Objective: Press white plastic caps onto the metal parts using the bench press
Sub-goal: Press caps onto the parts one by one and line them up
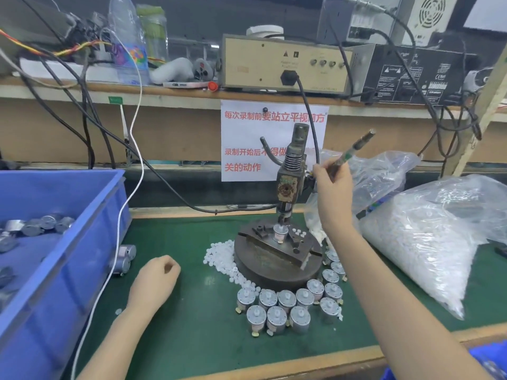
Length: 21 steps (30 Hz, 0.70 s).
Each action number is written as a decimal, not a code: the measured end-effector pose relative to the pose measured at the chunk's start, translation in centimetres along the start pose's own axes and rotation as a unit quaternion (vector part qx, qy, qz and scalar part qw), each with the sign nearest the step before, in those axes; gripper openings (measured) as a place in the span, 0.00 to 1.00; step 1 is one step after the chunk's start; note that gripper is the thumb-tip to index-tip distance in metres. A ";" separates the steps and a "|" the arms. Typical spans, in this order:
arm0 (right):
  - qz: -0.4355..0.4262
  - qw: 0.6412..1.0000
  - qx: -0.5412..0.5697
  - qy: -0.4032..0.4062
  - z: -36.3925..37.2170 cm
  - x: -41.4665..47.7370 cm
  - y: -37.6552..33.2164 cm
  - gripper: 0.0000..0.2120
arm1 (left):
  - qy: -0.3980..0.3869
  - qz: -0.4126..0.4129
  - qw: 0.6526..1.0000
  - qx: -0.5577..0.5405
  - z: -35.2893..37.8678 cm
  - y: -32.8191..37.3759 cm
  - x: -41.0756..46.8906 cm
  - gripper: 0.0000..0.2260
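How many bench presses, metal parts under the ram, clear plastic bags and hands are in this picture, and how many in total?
Bench press: 1
Metal part under its ram: 1
Clear plastic bags: 2
Hands: 2, left hand and right hand gripping the lever
Total: 6

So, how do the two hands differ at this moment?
The left hand rests low on the green mat, while the right hand is raised beside the press. The right hand grips the press lever; the left hand's fingers are curled, and anything inside them is hidden. Both are bare.
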State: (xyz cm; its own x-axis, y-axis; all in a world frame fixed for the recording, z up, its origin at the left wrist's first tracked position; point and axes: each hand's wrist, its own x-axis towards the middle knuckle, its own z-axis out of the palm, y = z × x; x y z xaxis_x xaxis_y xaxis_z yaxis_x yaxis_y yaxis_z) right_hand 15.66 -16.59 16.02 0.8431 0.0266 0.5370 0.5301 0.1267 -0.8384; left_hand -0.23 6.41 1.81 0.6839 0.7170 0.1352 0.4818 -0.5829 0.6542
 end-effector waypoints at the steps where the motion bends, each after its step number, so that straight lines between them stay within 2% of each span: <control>1: -0.003 1.000 -0.018 0.006 -0.1 -0.5 0.8 0.07 | 0.010 0.018 1.000 -0.010 -0.4 -0.3 0.1 0.06; 3: 0.013 0.998 -0.051 0.044 -0.3 -1.8 2.7 0.20 | 0.057 0.042 0.997 -0.012 -1.2 -1.0 0.2 0.05; 5: 0.073 0.989 -0.122 0.041 -0.2 -3.3 5.0 0.23 | 0.119 0.055 0.991 -0.004 -1.9 -1.6 0.2 0.05; 7: 0.128 0.963 -0.227 -0.064 0.0 -4.5 7.4 0.20 | 0.143 0.058 0.988 0.026 -2.1 -1.9 0.0 0.07; 8: 0.128 0.945 -0.274 -0.121 0.3 -5.0 8.5 0.20 | 0.144 0.058 0.987 0.044 -2.1 -2.1 0.0 0.08; 10: 0.092 0.915 -0.350 -0.178 0.8 -5.4 9.7 0.23 | 0.140 0.054 0.986 0.076 -1.9 -2.3 -0.1 0.13; 15: 0.043 0.885 -0.428 -0.176 1.0 -4.8 9.5 0.20 | 0.116 0.015 0.980 0.163 -1.7 -2.7 -0.5 0.21; 19: 0.009 0.879 -0.431 -0.204 -0.2 -6.1 8.4 0.18 | 0.127 -0.004 0.978 0.163 -1.9 -2.8 -0.6 0.22; 21: -0.005 0.885 -0.423 -0.193 -1.3 -7.5 8.1 0.17 | 0.119 -0.012 0.977 0.175 -2.0 -2.9 -0.5 0.21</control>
State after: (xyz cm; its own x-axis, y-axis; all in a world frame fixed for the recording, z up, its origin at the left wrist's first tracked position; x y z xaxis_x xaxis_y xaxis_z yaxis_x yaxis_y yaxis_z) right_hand 13.76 -17.07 5.13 0.8306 0.3878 0.3997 0.5534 -0.6544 -0.5153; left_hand -3.11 8.52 1.30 0.5434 0.7764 0.3192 0.6827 -0.6300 0.3701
